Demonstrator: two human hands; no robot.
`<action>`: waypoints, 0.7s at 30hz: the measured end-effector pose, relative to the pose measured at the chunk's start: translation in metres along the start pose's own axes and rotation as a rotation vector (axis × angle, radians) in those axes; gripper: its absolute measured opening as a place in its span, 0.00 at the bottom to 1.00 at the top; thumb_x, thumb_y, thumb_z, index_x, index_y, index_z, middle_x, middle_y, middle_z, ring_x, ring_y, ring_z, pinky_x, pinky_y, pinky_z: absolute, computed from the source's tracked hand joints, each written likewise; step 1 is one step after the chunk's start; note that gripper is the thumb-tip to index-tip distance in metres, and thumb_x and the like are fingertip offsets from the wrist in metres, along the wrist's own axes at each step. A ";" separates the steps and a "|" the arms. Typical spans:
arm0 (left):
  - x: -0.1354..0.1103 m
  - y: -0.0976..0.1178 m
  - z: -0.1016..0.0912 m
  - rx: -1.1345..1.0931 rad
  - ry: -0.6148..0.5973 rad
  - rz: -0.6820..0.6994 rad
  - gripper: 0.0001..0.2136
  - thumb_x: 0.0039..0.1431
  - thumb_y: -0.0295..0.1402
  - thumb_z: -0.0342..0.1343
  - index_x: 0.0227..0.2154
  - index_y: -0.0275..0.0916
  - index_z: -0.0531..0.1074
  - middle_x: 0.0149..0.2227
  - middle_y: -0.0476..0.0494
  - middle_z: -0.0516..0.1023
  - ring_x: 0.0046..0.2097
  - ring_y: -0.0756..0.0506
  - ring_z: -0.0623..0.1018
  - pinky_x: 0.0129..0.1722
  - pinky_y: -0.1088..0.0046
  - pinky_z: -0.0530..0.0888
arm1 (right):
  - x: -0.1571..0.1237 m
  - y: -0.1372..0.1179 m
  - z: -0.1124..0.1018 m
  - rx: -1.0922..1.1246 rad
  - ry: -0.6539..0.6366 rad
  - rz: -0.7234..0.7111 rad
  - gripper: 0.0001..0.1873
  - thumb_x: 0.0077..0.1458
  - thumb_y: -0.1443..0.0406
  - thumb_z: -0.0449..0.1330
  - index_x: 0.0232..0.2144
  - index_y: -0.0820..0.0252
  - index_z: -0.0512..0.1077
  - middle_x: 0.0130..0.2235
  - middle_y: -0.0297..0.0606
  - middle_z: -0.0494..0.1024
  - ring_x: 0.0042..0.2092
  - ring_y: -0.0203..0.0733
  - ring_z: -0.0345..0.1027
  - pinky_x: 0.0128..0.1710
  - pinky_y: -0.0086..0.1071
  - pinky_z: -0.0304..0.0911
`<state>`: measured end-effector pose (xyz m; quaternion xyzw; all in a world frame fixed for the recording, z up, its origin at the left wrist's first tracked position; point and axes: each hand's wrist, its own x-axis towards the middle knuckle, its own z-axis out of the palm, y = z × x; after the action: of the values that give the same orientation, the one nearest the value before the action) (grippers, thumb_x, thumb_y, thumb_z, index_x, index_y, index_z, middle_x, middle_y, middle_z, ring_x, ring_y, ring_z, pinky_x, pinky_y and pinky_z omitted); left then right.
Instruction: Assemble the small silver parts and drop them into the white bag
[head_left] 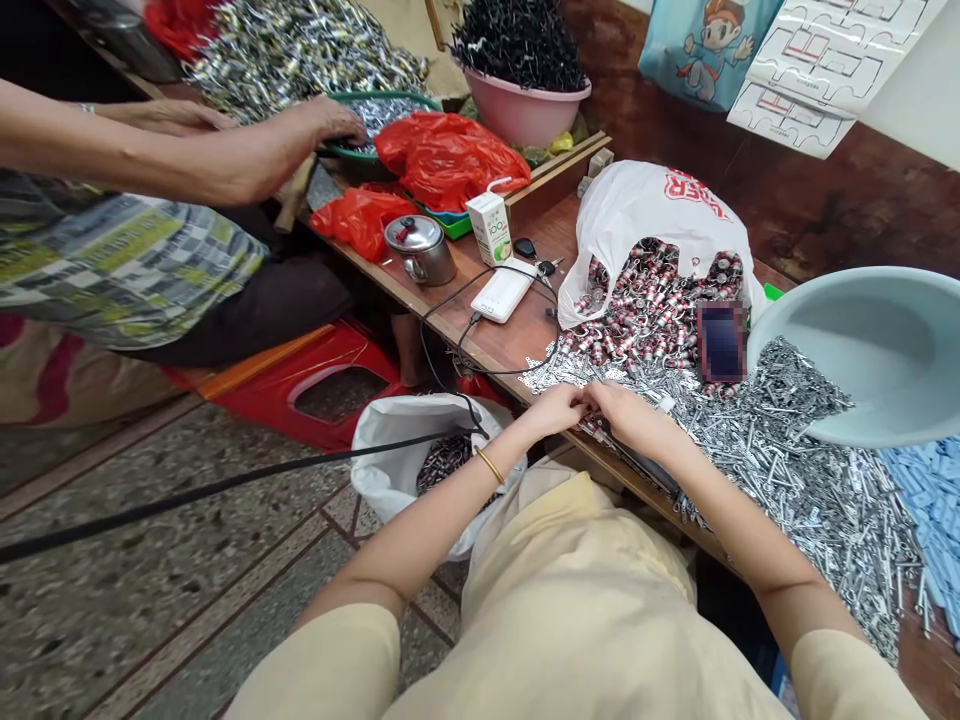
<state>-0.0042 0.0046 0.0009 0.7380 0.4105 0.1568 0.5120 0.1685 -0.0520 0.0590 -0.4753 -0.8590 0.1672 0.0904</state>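
Note:
My left hand (pixel 556 408) and my right hand (pixel 626 412) meet at the near edge of the wooden table (pixel 525 330), fingers pinched together over small metal parts. What sits between the fingertips is too small to name. A wide heap of silver metal pieces (pixel 810 470) spreads to the right of my hands. Just behind them a white plastic bag (pixel 645 205) spills red-and-silver parts (pixel 652 300) onto the table. A gold bangle circles my left wrist.
A white bag on the floor (pixel 405 430) holds more parts. A power bank (pixel 504 291) with a black cable, a drink carton (pixel 490 226), a metal cup (pixel 421 249), red bags (pixel 446 155), a pink basin (pixel 525 105) and a pale blue basin (pixel 862 350) stand around. Another person's hand (pixel 315 130) reaches in at the upper left.

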 end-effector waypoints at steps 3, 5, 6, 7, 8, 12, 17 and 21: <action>-0.003 0.006 -0.001 0.100 0.005 -0.005 0.07 0.49 0.25 0.50 0.19 0.37 0.68 0.19 0.51 0.71 0.25 0.50 0.69 0.28 0.75 0.62 | 0.002 0.008 0.007 0.038 0.040 0.036 0.14 0.55 0.77 0.51 0.40 0.57 0.61 0.37 0.36 0.70 0.40 0.41 0.61 0.39 0.31 0.55; -0.004 0.009 -0.001 0.120 0.002 0.001 0.08 0.49 0.25 0.49 0.17 0.37 0.65 0.18 0.51 0.69 0.24 0.50 0.68 0.27 0.75 0.60 | 0.004 0.012 0.009 0.058 0.017 0.096 0.17 0.53 0.77 0.52 0.42 0.57 0.60 0.37 0.35 0.71 0.40 0.41 0.62 0.38 0.31 0.55; -0.005 0.010 -0.002 0.114 0.001 0.008 0.08 0.49 0.25 0.49 0.17 0.37 0.64 0.18 0.52 0.69 0.24 0.51 0.67 0.26 0.75 0.60 | 0.005 0.013 0.008 0.064 -0.009 0.131 0.18 0.52 0.78 0.53 0.43 0.57 0.59 0.37 0.36 0.71 0.39 0.41 0.62 0.38 0.30 0.55; -0.005 0.010 -0.002 0.097 -0.002 0.011 0.09 0.49 0.25 0.49 0.16 0.37 0.64 0.17 0.52 0.68 0.23 0.51 0.67 0.26 0.75 0.60 | 0.007 0.014 0.008 0.064 -0.041 0.164 0.19 0.51 0.78 0.53 0.44 0.57 0.59 0.37 0.36 0.72 0.38 0.41 0.63 0.37 0.30 0.54; -0.005 0.011 -0.002 0.063 -0.011 0.007 0.08 0.49 0.26 0.50 0.16 0.37 0.64 0.17 0.52 0.68 0.23 0.51 0.68 0.26 0.76 0.60 | 0.009 0.014 0.006 0.057 -0.076 0.191 0.20 0.51 0.78 0.53 0.45 0.58 0.58 0.37 0.36 0.73 0.38 0.41 0.63 0.36 0.30 0.54; -0.004 0.008 -0.002 -0.194 -0.080 -0.060 0.03 0.47 0.27 0.54 0.21 0.36 0.70 0.20 0.52 0.73 0.24 0.51 0.72 0.26 0.77 0.67 | 0.021 0.007 -0.002 0.000 -0.174 0.251 0.19 0.52 0.79 0.55 0.44 0.58 0.59 0.35 0.36 0.74 0.35 0.42 0.64 0.34 0.30 0.52; -0.003 0.001 0.002 -0.317 -0.050 -0.136 0.03 0.47 0.30 0.57 0.23 0.36 0.72 0.20 0.53 0.73 0.24 0.52 0.73 0.26 0.78 0.71 | -0.008 -0.004 -0.014 -0.124 0.017 0.200 0.12 0.57 0.74 0.59 0.41 0.60 0.63 0.43 0.44 0.74 0.44 0.47 0.65 0.41 0.33 0.57; -0.003 -0.005 0.007 -0.204 -0.004 -0.095 0.05 0.49 0.32 0.58 0.23 0.36 0.73 0.21 0.50 0.75 0.24 0.50 0.75 0.26 0.78 0.70 | -0.093 0.002 -0.010 -0.397 0.162 0.476 0.08 0.64 0.61 0.60 0.38 0.59 0.65 0.39 0.44 0.73 0.41 0.49 0.65 0.39 0.37 0.58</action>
<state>-0.0042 -0.0014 -0.0057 0.6622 0.4260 0.1718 0.5921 0.2224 -0.1276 0.0681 -0.6832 -0.7295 -0.0256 0.0221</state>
